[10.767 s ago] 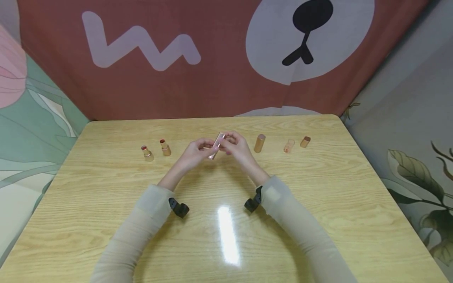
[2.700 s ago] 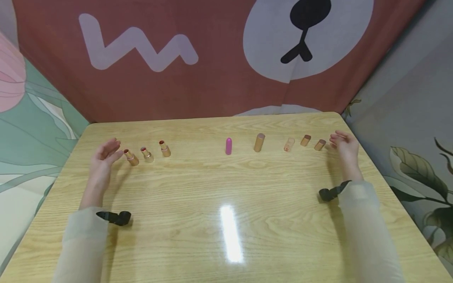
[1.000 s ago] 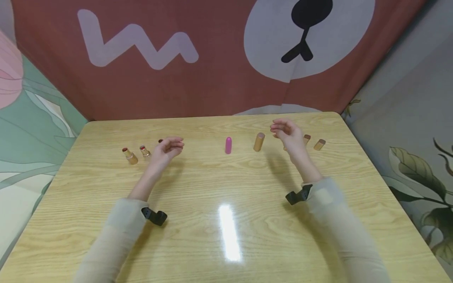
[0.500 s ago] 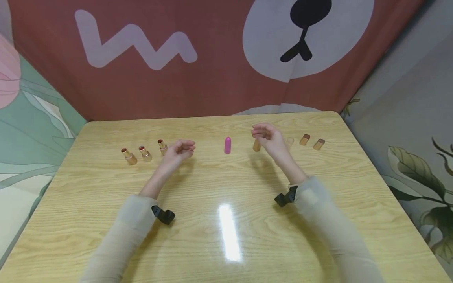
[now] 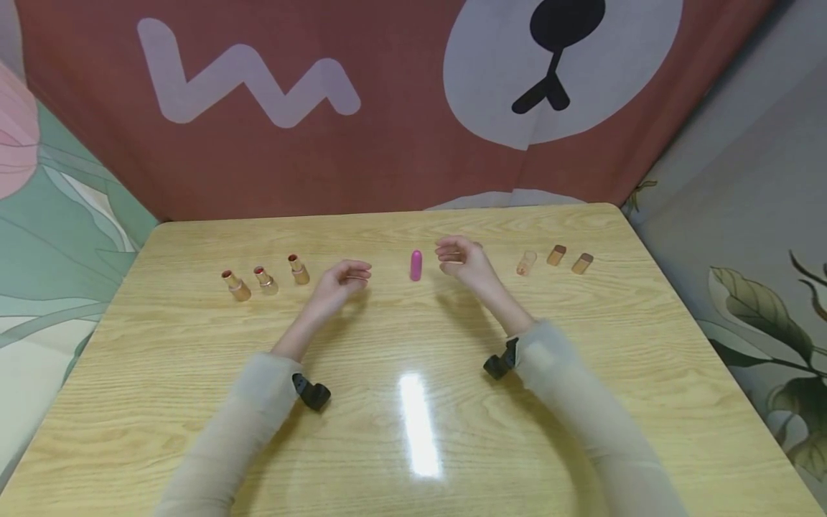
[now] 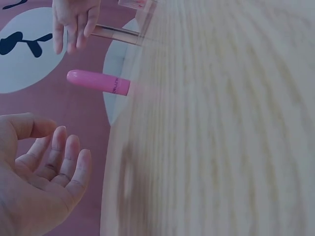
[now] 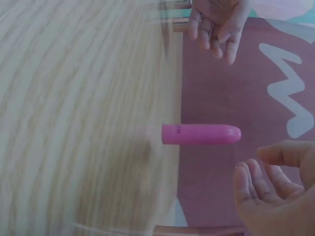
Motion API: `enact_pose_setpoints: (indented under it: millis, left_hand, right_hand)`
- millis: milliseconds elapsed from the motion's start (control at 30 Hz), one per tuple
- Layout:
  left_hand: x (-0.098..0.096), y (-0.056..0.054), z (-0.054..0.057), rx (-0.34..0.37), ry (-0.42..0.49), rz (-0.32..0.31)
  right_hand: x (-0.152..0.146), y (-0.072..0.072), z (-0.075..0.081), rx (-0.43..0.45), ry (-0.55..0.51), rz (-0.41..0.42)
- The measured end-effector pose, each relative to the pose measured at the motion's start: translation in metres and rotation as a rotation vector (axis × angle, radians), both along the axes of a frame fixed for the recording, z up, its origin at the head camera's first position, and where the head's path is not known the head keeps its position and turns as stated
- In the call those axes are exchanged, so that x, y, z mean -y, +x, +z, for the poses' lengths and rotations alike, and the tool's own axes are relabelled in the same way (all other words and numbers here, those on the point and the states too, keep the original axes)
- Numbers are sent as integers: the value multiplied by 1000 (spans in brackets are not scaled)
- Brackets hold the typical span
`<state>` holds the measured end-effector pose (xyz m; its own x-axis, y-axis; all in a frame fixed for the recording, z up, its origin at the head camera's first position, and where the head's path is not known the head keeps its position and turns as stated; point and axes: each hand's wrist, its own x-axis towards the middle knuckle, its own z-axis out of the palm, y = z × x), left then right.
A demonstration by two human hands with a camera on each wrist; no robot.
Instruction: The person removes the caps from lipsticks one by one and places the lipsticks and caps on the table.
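Note:
A bright pink, bullet-shaped lipstick tube (image 5: 416, 266) stands upright on the table, with small dark lettering near its base. My left hand (image 5: 337, 283) hovers to its left, fingers loosely bent and holding nothing. On the other side, closer to the tube, my right hand (image 5: 466, 263) is likewise relaxed, with a gap between thumb and fingers. The left wrist view has the pink tube (image 6: 98, 82) between both hands, touched by neither. A tall gold tube (image 6: 118, 34) stands beyond my right hand, which hides most of it in the head view.
Three uncapped lipsticks with red tips, one gold (image 5: 236, 286), one with a clear base (image 5: 265, 281) and another gold (image 5: 298, 270), stand at the left. A clear cap (image 5: 526, 263) and two gold caps (image 5: 556, 255) stand at the right. A patterned cloth (image 5: 400, 165) hangs behind the table.
Earlier both hands held a rose-gold lipstick; afterwards another uncapped lipstick stands far left and another cap far right. Since then both hands have moved inward, toward the pink tube.

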<state>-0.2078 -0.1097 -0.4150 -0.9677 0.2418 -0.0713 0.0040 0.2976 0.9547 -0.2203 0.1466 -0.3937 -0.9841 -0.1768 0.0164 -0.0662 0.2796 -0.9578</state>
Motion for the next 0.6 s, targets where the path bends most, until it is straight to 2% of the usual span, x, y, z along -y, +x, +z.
enact_pose_setpoints:
  millis: [300,600]
  left_hand:
    - [-7,-2,-4,45,-34,-22]
    - [-13,-5,-9,88,-44,-17]
  right_hand:
    - [8,-10,-13,13,36,0]
    - [15,-17,-22,84,99,0]
